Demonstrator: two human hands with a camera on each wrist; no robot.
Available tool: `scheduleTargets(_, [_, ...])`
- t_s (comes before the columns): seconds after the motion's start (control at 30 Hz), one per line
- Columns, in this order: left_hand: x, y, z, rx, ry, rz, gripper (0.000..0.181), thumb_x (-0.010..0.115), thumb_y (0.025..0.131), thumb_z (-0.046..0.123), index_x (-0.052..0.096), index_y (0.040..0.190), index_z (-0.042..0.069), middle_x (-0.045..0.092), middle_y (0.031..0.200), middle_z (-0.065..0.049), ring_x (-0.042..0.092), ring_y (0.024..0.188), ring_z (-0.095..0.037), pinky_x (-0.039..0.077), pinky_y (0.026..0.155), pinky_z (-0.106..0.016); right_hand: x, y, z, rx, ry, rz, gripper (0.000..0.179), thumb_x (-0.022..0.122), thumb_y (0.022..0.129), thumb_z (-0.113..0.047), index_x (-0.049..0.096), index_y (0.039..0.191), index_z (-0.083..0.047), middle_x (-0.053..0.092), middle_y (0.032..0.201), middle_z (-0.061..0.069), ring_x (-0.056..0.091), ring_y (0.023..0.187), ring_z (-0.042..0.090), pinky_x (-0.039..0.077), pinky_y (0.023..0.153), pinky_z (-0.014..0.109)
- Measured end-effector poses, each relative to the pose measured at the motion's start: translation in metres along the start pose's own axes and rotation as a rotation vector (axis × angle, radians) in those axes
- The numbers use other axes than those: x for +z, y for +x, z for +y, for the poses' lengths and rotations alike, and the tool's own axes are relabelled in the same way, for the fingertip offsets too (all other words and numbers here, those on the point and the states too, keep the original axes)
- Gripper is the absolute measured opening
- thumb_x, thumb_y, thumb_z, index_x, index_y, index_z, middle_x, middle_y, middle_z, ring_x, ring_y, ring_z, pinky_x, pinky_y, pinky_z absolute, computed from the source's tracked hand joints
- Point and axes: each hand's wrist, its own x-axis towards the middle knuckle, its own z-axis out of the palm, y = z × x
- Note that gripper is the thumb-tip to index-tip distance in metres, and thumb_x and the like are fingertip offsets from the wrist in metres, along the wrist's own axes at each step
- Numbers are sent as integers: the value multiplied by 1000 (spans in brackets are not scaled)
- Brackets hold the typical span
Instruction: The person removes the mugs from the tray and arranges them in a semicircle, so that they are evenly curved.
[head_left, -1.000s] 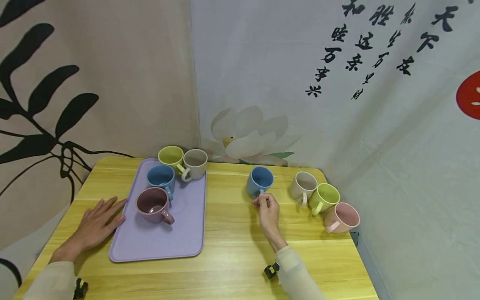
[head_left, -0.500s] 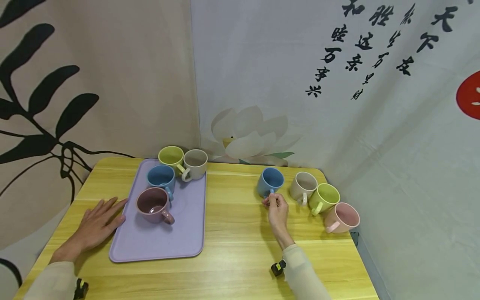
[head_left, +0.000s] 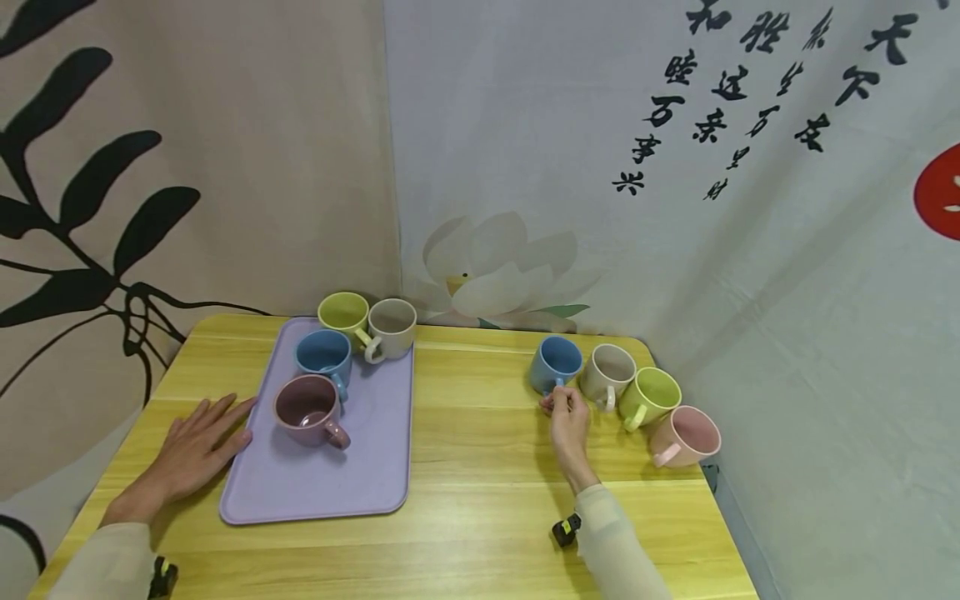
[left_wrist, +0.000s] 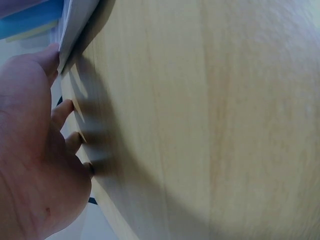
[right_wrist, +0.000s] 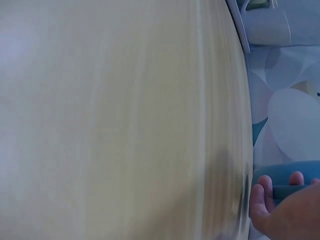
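Note:
My right hand [head_left: 570,425] pinches the handle of a blue mug [head_left: 556,363], which stands upright at the left end of a row on the table's right side. Right beside that mug is a white mug [head_left: 606,371], then a lime green mug [head_left: 651,396] and a pink mug [head_left: 686,436]. In the right wrist view, curled fingers [right_wrist: 267,197] show at the blue mug's handle. My left hand [head_left: 183,454] lies with fingers spread on the table, fingertips at the left edge of a lilac tray [head_left: 315,492]; the left wrist view shows the thumb touching the tray's side.
On the tray stand a second lime green mug [head_left: 343,312], a grey-white mug [head_left: 392,327], another blue mug [head_left: 323,354] and a mauve mug [head_left: 307,410]. Behind the wooden table [head_left: 480,500] hangs a printed cloth [head_left: 525,167].
My right hand has moved the blue mug to the right by its handle, up close to the white mug. The left hand and the tray have stayed in place.

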Motion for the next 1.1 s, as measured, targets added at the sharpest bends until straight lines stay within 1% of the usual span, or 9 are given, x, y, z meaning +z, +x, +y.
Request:
scheduleTargets(0.2, [0, 0, -1, -2, 8, -3, 68, 48, 121, 46, 30, 179, 17, 21, 180, -41, 8, 165, -76, 0, 123, -96, -5, 7, 0, 32, -22, -11, 33, 53, 121, -25, 65, 116, 6, 77, 111, 24, 81, 99, 20, 70, 99, 37])
scheduleTargets(0.37, [0, 0, -1, -2, 6, -6, 68, 48, 121, 46, 30, 179, 17, 22, 181, -41, 7, 165, -75, 0, 123, -96, -9, 16, 4, 15, -15, -10, 31, 54, 120, -22, 66, 114, 6, 78, 108, 26, 82, 96, 23, 70, 95, 34])
scheduleTargets(0.5, [0, 0, 0, -3, -1, -5, 68, 49, 120, 46, 30, 179, 18, 22, 181, -41, 7, 166, -74, 0, 124, -96, -12, 25, 14, -41, 68, -3, 23, 58, 116, -16, 67, 105, 2, 77, 100, 25, 82, 90, 27, 71, 87, 31])
scheduleTargets(0.6, [0, 0, 1, -7, -5, -5, 68, 49, 121, 46, 30, 180, 18, 21, 181, -40, 6, 166, -74, -1, 124, -95, -14, 29, 18, -50, 110, 12, 22, 60, 114, -15, 67, 100, 0, 77, 96, 25, 82, 87, 27, 71, 82, 30])
scheduleTargets(0.7, [0, 0, 1, -13, -3, -7, 68, 48, 120, 47, 30, 180, 18, 20, 182, -40, 5, 166, -74, -2, 125, -95, -16, 30, 17, -30, 85, 9, 23, 59, 115, -17, 66, 101, 0, 77, 100, 29, 83, 91, 29, 71, 85, 32])
scheduleTargets(0.77, [0, 0, 1, -15, 1, -7, 68, 48, 121, 47, 29, 180, 18, 20, 181, -40, 5, 166, -74, -2, 125, -95, -16, 27, 10, -3, 31, 9, 26, 56, 117, -18, 66, 105, 3, 76, 106, 32, 83, 96, 31, 71, 91, 35])
scheduleTargets(0.87, [0, 0, 1, -15, 3, -7, 68, 48, 121, 47, 30, 180, 18, 21, 181, -40, 5, 166, -74, -2, 125, -95, -17, 28, 6, 28, -6, 0, 29, 54, 119, -20, 65, 111, 7, 76, 107, 28, 82, 97, 26, 71, 94, 35])
scheduleTargets(0.97, [0, 0, 1, -13, 0, -7, 68, 48, 120, 46, 30, 179, 18, 21, 181, -40, 5, 166, -74, -2, 124, -95, -18, 28, 3, 43, -14, 5, 32, 55, 119, -20, 65, 114, 10, 77, 105, 22, 81, 95, 20, 70, 93, 31])
scheduleTargets(1.1, [-1, 0, 2, -12, -3, -6, 68, 48, 120, 46, 31, 179, 17, 21, 181, -41, 5, 166, -74, -2, 124, -95, -18, 29, 3, 44, -17, 18, 33, 54, 119, -20, 66, 113, 10, 78, 106, 25, 80, 96, 23, 70, 93, 30])
